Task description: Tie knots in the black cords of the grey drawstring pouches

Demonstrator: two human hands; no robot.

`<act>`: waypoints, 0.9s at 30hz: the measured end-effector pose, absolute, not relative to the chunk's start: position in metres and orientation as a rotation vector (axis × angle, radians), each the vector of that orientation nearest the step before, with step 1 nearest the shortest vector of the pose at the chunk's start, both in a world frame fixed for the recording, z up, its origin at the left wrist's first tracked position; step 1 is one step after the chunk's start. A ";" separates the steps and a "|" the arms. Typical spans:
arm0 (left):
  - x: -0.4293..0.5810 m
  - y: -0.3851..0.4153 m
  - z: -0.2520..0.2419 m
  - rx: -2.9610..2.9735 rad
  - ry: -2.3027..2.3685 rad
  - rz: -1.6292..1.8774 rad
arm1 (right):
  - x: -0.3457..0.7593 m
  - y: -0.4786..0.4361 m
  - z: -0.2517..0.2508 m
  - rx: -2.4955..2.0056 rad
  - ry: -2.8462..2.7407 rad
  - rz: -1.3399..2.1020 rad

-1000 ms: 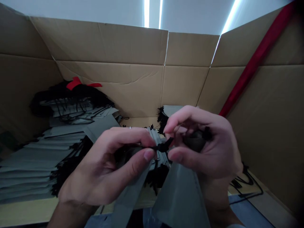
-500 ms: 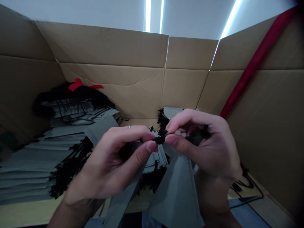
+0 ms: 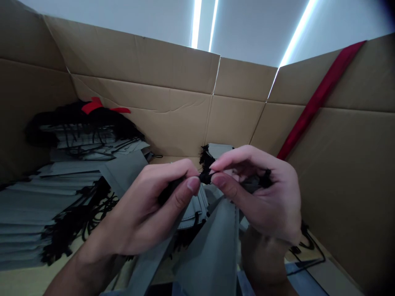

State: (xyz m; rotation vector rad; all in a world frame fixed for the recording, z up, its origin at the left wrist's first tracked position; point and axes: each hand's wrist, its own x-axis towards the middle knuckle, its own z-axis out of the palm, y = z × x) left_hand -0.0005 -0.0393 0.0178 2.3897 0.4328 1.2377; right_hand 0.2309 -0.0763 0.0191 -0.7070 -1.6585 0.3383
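Between my two hands a black cord [image 3: 205, 177] is pinched, with a dark knot-like lump in the short gap. My left hand [image 3: 154, 201] is closed, thumb against the forefinger on the cord's left side. My right hand [image 3: 262, 193] pinches the other side with thumb and fingertips; another black tuft [image 3: 265, 178] pokes out by its curled fingers. Grey flat pieces with a stitched edge hang below my hands, the widest one a grey panel [image 3: 210, 250]. How they join the cord is hidden by my fingers.
Stacked grey pieces with black cord ends [image 3: 24, 205] fill the left side. Behind them lies a black cord bundle [image 3: 80, 119] with a red tie [image 3: 92, 105]. More grey pieces [image 3: 219, 150] stand behind my hands. Cardboard walls [image 3: 138, 94] surround the table; a red strip [image 3: 321, 98] crosses the right one.
The view has shifted and tilted slightly. Both hands keep their pinch on the cord, and the gap between them looks a little different, with the knot partly turned.
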 end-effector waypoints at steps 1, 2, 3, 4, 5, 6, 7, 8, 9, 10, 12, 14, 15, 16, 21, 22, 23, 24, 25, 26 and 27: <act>-0.001 -0.039 0.018 2.381 0.426 1.247 | 0.230 -0.077 0.017 -0.706 -1.652 0.311; -0.001 -0.038 0.017 2.374 0.429 1.260 | 0.229 -0.077 0.016 -0.695 -1.647 0.297; -0.002 -0.038 0.016 2.369 0.432 1.283 | 0.228 -0.077 0.015 -0.676 -1.638 0.292; -0.002 -0.037 0.016 2.366 0.433 1.309 | 0.226 -0.077 0.014 -0.654 -1.629 0.296; -0.002 -0.037 0.015 2.358 0.433 1.338 | 0.225 -0.077 0.013 -0.633 -1.624 0.305; -0.003 -0.036 0.014 2.347 0.427 1.362 | 0.224 -0.077 0.013 -0.613 -1.620 0.316; -0.003 -0.036 0.013 2.333 0.412 1.384 | 0.223 -0.077 0.013 -0.597 -1.620 0.324; -0.004 -0.035 0.012 2.320 0.397 1.400 | 0.222 -0.077 0.013 -0.588 -1.622 0.327; -0.004 -0.035 0.011 2.308 0.387 1.411 | 0.221 -0.077 0.013 -0.583 -1.627 0.324; -0.004 -0.035 0.010 2.300 0.378 1.416 | 0.221 -0.077 0.013 -0.580 -1.635 0.317; -0.004 -0.035 0.008 2.296 0.364 1.413 | 0.221 -0.077 0.014 -0.589 -1.652 0.300; -0.004 -0.036 0.007 2.296 0.378 1.413 | 0.223 -0.078 0.015 -0.602 -1.668 0.299; -0.003 -0.036 0.007 2.299 0.396 1.420 | 0.224 -0.079 0.015 -0.609 -1.676 0.307; -0.003 -0.036 0.007 2.305 0.413 1.428 | 0.224 -0.079 0.015 -0.614 -1.681 0.314; -0.004 -0.037 0.006 2.310 0.388 1.416 | 0.225 -0.080 0.016 -0.628 -1.658 0.299; -0.004 -0.036 0.006 2.304 0.383 1.414 | 0.225 -0.081 0.016 -0.634 -1.651 0.293; -0.005 -0.036 0.005 2.299 0.386 1.418 | 0.225 -0.081 0.016 -0.645 -1.649 0.293; -0.005 -0.037 0.005 2.300 0.394 1.423 | 0.225 -0.082 0.017 -0.659 -1.651 0.303; -0.005 -0.037 0.005 2.307 0.409 1.426 | 0.226 -0.082 0.017 -0.670 -1.658 0.322; -0.005 -0.037 0.005 2.320 0.423 1.430 | 0.226 -0.082 0.018 -0.672 -1.670 0.350; -0.006 -0.038 0.005 2.335 0.438 1.434 | 0.227 -0.082 0.018 -0.668 -1.684 0.382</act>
